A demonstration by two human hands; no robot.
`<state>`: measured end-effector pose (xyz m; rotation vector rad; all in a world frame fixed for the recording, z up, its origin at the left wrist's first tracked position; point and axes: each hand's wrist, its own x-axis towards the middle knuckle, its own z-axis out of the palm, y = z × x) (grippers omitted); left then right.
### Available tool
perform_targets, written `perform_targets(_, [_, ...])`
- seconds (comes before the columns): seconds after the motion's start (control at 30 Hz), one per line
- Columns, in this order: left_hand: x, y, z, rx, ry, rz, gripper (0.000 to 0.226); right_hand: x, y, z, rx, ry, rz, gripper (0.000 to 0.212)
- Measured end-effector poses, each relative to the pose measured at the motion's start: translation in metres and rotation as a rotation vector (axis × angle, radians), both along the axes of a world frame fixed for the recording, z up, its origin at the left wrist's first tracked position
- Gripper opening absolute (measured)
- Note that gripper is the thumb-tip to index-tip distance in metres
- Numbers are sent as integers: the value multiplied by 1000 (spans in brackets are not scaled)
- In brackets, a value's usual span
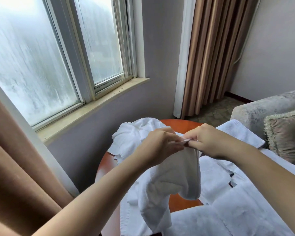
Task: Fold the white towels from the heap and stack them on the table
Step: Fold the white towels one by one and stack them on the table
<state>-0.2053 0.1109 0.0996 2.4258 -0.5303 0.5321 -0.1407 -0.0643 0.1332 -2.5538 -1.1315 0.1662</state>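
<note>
I have both hands raised at the centre of the frame, meeting at one edge of a white towel (169,181). My left hand (157,144) pinches that edge from the left, and my right hand (207,141) is clenched on it from the right, fingertips almost touching. The rest of the towel hangs slack below them, sagging in a loose pouch over the round orange worktop (107,165).

By my judgement the task is at an early stage. This towel is unfolded; I am only lining up its edge or corners. Behind my left hand a crumpled heap of towels (131,133) sits on the far side of the worktop, unsorted. More white cloth (228,201) lies spread across the lower right of the frame, some of it flat, but I cannot tell whether any of it is a finished fold. I see no neat stack anywhere, so nearly all the folding and stacking remains.
</note>
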Motion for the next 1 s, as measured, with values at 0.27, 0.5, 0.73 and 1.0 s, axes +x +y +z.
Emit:
perform_targets(0.27, [-19,22,-18,-122,456,65,40,-2,6,6,75,-20,-16,34])
perform_targets(0.5, [-33,35,-47,-17,728,43,54,8,-15,13,201,-41,-98,32])
perform_targets(0.73, [-19,40,-41,123,460,143,47,27,-38,11,50,-79,-184,35])
perform_targets(1.0, [-9,13,-18,265,210,17,16,-11,-5,-22,-152,102,-36,87])
